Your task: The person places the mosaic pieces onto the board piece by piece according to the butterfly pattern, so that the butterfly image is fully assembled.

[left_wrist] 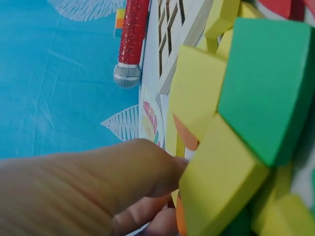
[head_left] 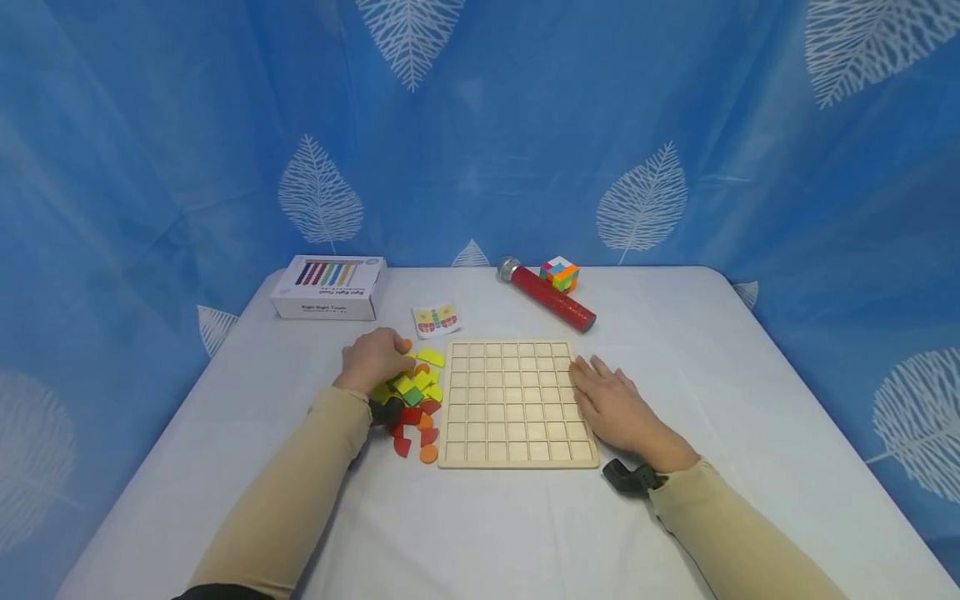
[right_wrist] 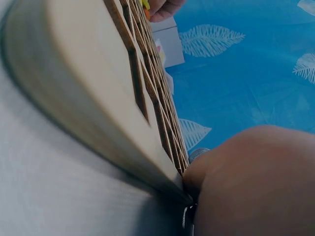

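My left hand reaches into a loose pile of flat coloured blocks left of the board, its fingers bent. Up close in the left wrist view, the thumb goes behind a yellow block, beside a green block; I cannot tell whether the fingers pinch a piece. Red pieces and an orange disc lie at the pile's near end. The wooden grid board has bare square cells. My right hand rests with extended fingers on the board's right edge.
Behind the pile lies a small picture card with a coloured pattern. A white box stands at the back left. A red glittery microphone lies behind the board, beside a colourful puzzle cube. A blue leaf-patterned curtain hangs behind the table.
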The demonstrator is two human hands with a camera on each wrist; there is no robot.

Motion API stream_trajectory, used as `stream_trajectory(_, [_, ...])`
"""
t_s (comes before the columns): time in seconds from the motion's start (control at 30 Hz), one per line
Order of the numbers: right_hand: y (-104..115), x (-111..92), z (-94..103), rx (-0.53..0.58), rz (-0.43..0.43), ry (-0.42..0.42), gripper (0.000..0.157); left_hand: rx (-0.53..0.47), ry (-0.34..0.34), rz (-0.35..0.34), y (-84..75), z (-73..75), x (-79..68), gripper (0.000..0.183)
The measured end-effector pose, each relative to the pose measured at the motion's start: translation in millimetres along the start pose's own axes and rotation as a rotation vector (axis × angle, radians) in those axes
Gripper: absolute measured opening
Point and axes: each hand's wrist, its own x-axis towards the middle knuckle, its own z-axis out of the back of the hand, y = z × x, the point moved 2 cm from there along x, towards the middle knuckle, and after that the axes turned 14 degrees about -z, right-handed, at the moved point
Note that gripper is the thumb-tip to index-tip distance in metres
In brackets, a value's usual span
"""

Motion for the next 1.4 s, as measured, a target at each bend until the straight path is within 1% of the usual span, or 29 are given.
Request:
stream_trajectory(0.13, [-0.8, -0.1, -0.2, 0.001, 0.003, 0.004, 0.053, -0.021, 0.001, -0.011, -1.4, -1.8, 0.7, 0.034])
stream_trajectory(0.3, [-1.8, 0.2, -1.7, 0.009, 0.003, 0.012, 0.053, -0.005, 0.0, -0.025, -0.5, -4.0, 1.5, 0.034])
stream_trajectory(0.4, [-2.1, 0.2, -2.3, 0.011, 0.002, 0.015, 0.053, -0.026, -0.005, -0.026, 0.0, -3.6, 0.6, 0.028])
stream_trajectory(0.5, [-2.2, -0.1, -2.5, 0.01, 0.001, 0.014, 0.053, -0.057, -0.04, -0.044, -1.9, -2.1, -0.7, 0.02])
stream_trajectory(0.57, [-2.3, -0.5, -2.6, 0.01, 0.002, 0.014, 0.053, -0.069, -0.08, -0.084, -5.6, -1.4, -1.4, 0.018])
stream_trajectory(0.67, [-2.8, -0.8, -2.6, 0.003, 0.004, 0.012, 0.053, -0.115, -0.12, -0.18, -15.1, -2.7, -1.6, 0.023])
stream_trajectory(0.77, [-2.9, -1.2, -2.2, 0.003, 0.007, 0.009, 0.053, -0.175, -0.109, -0.268, -27.6, -8.2, -0.4, 0.024])
stream_trajectory(0.87, [-2.7, -1.6, -1.5, 0.009, 0.006, 0.009, 0.053, -0.203, -0.09, -0.31, -39.4, -16.1, 1.0, 0.018])
stream_trajectory(0.97, [-2.4, -1.9, -1.6, 0.016, 0.005, 0.012, 0.053, -0.183, -0.096, -0.313, -47.4, -24.4, 2.2, 0.014])
stream_trajectory(1.07, [-2.7, -1.8, -2.6, 0.015, 0.005, 0.011, 0.053, -0.141, -0.114, -0.282, -52.3, -30.8, 2.1, 0.014])
stream_trajectory(1.2, [-3.8, -1.7, -3.0, 0.011, 0.009, 0.006, 0.053, -0.082, -0.128, -0.249, -54.8, -36.4, 2.1, 0.014])
stream_trajectory(1.4, [-3.8, -2.3, -0.2, 0.016, 0.011, 0.006, 0.053, -0.015, -0.117, -0.269, -56.5, -41.0, 1.2, 0.013])
